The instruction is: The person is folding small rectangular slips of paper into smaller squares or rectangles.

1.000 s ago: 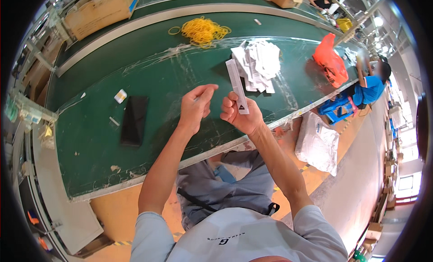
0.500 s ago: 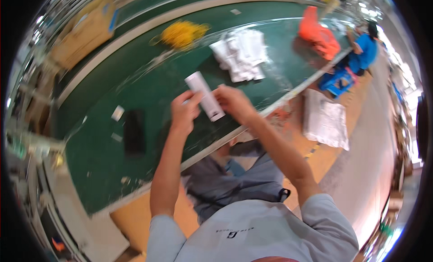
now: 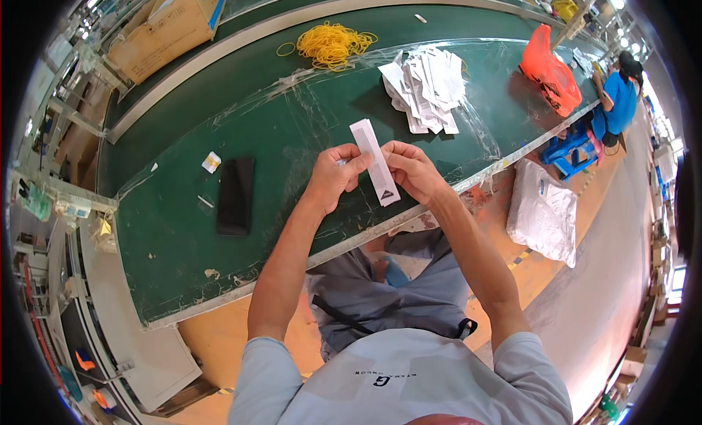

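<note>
Between my two hands, above the green table's front part, is a narrow folded white paper leaflet (image 3: pixel 377 165) with a dark printed mark at its near end. My left hand (image 3: pixel 338 175) pinches its left edge between thumb and fingers. From the other side, my right hand (image 3: pixel 412 169) grips the right edge with thumb and curled fingers. Beyond them lies a loose heap of similar white leaflets (image 3: pixel 428 89). A tangle of yellow rubber bands (image 3: pixel 333 46) rests to the left of that heap.
A black phone-like slab (image 3: pixel 235 196) and a small white packet (image 3: pixel 211 162) lie on the green table (image 3: pixel 183 257) at left. An orange-red plastic bag (image 3: pixel 552 70) stands at far right, near a seated person in blue (image 3: pixel 619 100). A white wrapped bundle (image 3: pixel 542 211) is on the floor.
The whole view has shifted, so the table things appear farther right. Both hands still hold the leaflet, and their fingers sit slightly closer together around it.
</note>
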`<state>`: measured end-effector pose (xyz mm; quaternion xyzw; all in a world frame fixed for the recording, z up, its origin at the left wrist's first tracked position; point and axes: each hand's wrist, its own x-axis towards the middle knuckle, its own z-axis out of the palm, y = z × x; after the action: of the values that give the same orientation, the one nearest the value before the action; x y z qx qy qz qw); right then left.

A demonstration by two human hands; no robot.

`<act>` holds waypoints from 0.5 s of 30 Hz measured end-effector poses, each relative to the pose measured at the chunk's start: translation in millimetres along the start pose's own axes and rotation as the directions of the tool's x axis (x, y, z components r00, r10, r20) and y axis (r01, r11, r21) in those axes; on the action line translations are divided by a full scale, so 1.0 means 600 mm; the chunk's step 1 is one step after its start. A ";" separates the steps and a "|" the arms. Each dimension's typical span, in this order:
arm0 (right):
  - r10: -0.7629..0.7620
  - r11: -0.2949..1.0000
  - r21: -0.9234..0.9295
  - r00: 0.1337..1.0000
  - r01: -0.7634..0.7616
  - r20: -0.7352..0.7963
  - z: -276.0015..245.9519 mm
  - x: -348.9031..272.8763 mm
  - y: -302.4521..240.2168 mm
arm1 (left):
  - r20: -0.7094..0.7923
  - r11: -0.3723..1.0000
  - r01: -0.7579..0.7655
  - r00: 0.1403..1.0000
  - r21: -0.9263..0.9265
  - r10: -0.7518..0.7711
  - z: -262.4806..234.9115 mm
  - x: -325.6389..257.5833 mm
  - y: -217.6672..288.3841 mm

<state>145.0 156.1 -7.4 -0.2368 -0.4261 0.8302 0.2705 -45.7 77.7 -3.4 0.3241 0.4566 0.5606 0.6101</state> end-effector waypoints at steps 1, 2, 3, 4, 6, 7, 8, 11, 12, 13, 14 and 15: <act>-0.009 1.000 0.010 1.000 0.009 -0.005 0.000 -0.002 0.005 | 0.005 0.999 -0.006 1.000 0.042 0.005 0.001 0.001 -0.001; -0.081 0.995 -0.064 0.996 0.079 -0.038 0.011 -0.007 0.007 | 0.006 0.999 0.000 1.000 0.050 0.000 0.003 0.000 -0.003; -0.154 0.980 -0.140 0.986 0.143 -0.066 0.017 -0.010 0.011 | -0.013 0.996 -0.023 1.000 0.085 0.024 0.005 -0.001 -0.005; -0.155 0.981 -0.131 0.986 0.145 -0.069 0.013 -0.010 0.016 | -0.031 0.992 -0.044 0.998 0.120 0.048 0.006 -0.001 -0.008; -0.253 0.911 -0.344 0.967 0.228 -0.028 0.005 -0.012 0.012 | -0.045 0.980 -0.070 0.996 0.185 0.080 0.017 -0.001 -0.008; -0.252 0.913 -0.340 0.967 0.227 -0.031 0.001 -0.014 0.010 | -0.059 0.965 -0.099 0.991 0.244 0.117 0.023 -0.002 -0.008; -0.212 0.943 -0.281 0.972 0.177 -0.099 0.014 -0.021 -0.002 | -0.063 0.965 -0.090 0.992 0.247 0.109 0.027 -0.006 -0.007; -0.180 0.931 -0.343 0.974 0.124 -0.136 0.015 -0.032 -0.011 | -0.091 0.971 -0.105 0.988 0.215 0.127 0.027 -0.006 -0.003; -0.224 0.855 -0.499 0.968 0.142 -0.110 0.011 -0.032 -0.007 | -0.080 0.974 -0.065 0.993 0.215 0.084 0.021 -0.003 -0.008; -0.263 0.753 -0.639 0.962 0.155 -0.077 0.008 -0.032 -0.003 | -0.069 0.976 -0.026 0.997 0.215 0.041 0.018 -0.001 -0.010; -0.260 0.757 -0.636 0.963 0.154 -0.076 0.013 -0.033 -0.010 | -0.073 0.976 -0.022 0.997 0.216 0.038 0.017 -0.002 -0.008; -0.409 0.594 -0.763 0.912 0.255 -0.013 0.023 -0.034 -0.023 | -0.168 0.915 -0.225 0.941 0.334 0.292 0.015 -0.003 -0.005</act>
<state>154.6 141.7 14.9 -0.3193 -0.7375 0.4895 0.3383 -36.3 76.4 -2.2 0.4112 0.5549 0.5896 0.4188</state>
